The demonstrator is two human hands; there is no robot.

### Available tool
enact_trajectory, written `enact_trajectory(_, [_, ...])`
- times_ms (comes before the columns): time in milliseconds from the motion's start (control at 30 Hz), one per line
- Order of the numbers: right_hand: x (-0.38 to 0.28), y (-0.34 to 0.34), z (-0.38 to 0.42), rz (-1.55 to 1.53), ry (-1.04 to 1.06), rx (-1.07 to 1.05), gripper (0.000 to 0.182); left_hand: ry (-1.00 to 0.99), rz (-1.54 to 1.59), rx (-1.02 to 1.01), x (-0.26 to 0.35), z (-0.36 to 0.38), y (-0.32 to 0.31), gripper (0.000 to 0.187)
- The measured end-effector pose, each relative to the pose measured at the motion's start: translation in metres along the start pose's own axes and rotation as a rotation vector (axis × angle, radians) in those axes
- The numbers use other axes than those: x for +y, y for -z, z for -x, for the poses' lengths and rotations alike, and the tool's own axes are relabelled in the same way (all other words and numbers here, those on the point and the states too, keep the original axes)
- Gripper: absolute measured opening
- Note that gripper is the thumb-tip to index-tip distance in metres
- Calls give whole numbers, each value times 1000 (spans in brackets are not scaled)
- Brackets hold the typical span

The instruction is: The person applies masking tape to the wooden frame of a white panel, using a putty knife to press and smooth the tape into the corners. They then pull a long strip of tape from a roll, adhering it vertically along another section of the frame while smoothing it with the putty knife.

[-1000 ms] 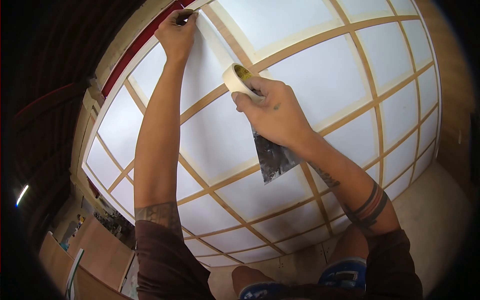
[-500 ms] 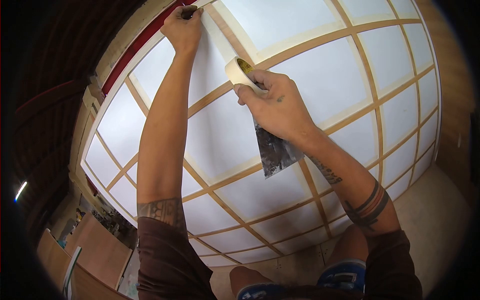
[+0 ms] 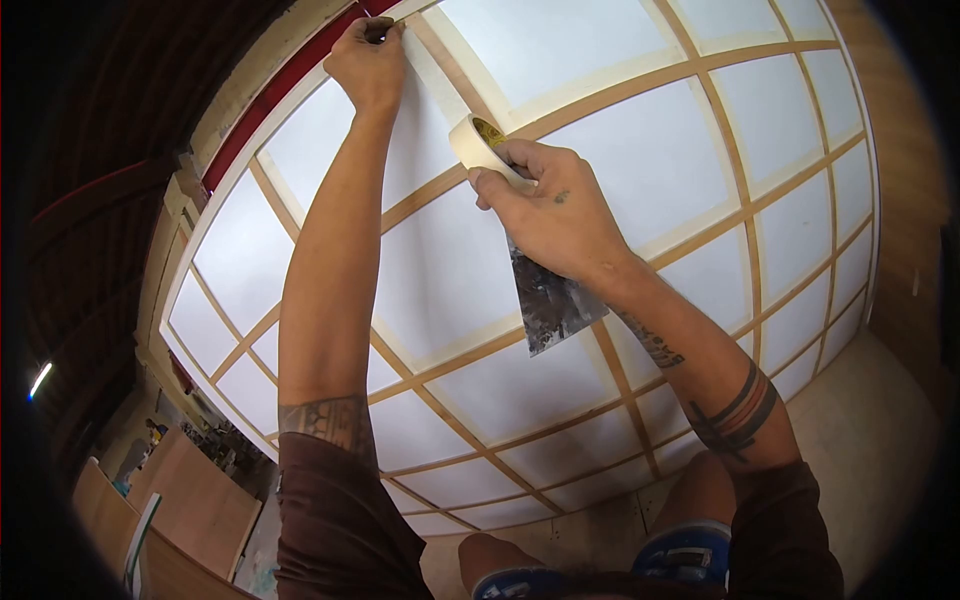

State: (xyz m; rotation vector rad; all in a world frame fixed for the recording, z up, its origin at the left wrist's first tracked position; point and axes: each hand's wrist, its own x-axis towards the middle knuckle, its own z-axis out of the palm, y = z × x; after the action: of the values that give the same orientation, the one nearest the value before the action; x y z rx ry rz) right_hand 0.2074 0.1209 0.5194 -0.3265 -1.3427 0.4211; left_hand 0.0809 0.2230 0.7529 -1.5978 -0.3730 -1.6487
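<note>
My right hand is closed round a roll of masking tape. It also holds a broad, stained scraper blade that hangs below the palm; its handle is hidden. From the roll, a pale strip of tape runs up beside a wooden bar to my left hand. At the panel's upper edge, that hand's fingers are pinched together on the strip's end, which they mostly hide. The large panel has white panes between brown wooden bars, and pale tape borders many panes.
A red beam runs behind the panel's upper left edge. Wooden boards stand at the lower left, near a cluttered area. On the right is a brown wooden surface. My legs are below the panel, over a pale floor.
My left hand and forearm have shifted very slightly to the right. The right hand keeps the tape roll and scraper in nearly the same place.
</note>
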Motion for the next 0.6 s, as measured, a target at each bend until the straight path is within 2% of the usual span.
enact_trajectory(400, [0,0,1,36,-40,-12,46,10,31,18,0,1,-2,18])
enact_trajectory(600, [5,-2,2,4,-77,-28,48,76,-17,-9,4,-1,2,23])
